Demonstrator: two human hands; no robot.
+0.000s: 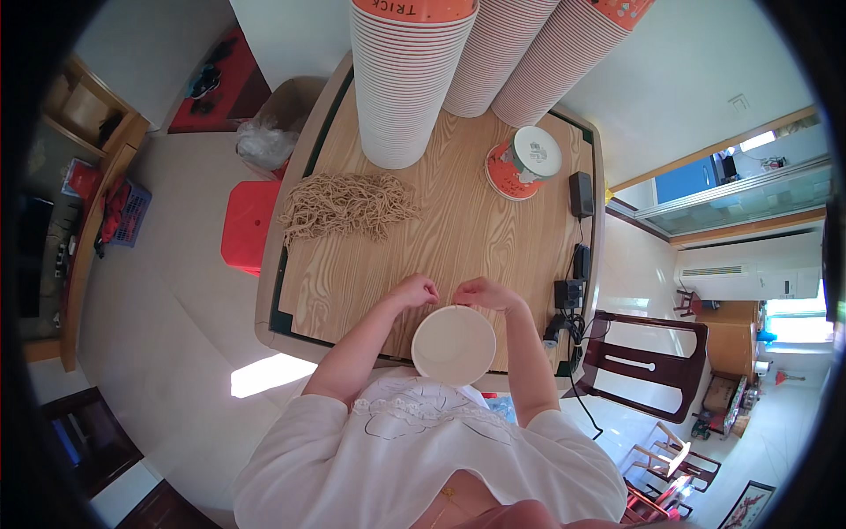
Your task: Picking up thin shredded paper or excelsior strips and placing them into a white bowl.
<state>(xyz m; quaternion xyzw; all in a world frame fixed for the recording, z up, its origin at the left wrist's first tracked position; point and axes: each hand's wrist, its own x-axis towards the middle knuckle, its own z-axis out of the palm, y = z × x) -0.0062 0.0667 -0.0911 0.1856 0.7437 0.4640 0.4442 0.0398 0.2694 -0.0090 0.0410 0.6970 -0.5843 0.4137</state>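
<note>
A white paper bucket point(453, 348) is at the table's near edge against my body, its open mouth facing up. Just beyond its far rim, my left hand point(414, 291) is closed in a pinch. Opposite it, my right hand point(487, 295) pinches at or very near that rim. Whatever lies between the fingers of either hand is too small to make out. Left of centre on the table lies a loose heap of tan cords point(351, 206).
Tall stacks of nested white-and-orange paper buckets point(405, 97) stand at the back. An orange container with a pale round roll point(537, 152) sits back right. Black power adapters point(568, 293) and cables line the right edge. A red stool point(249, 226) and dark chair point(648, 363) flank the table point(476, 220).
</note>
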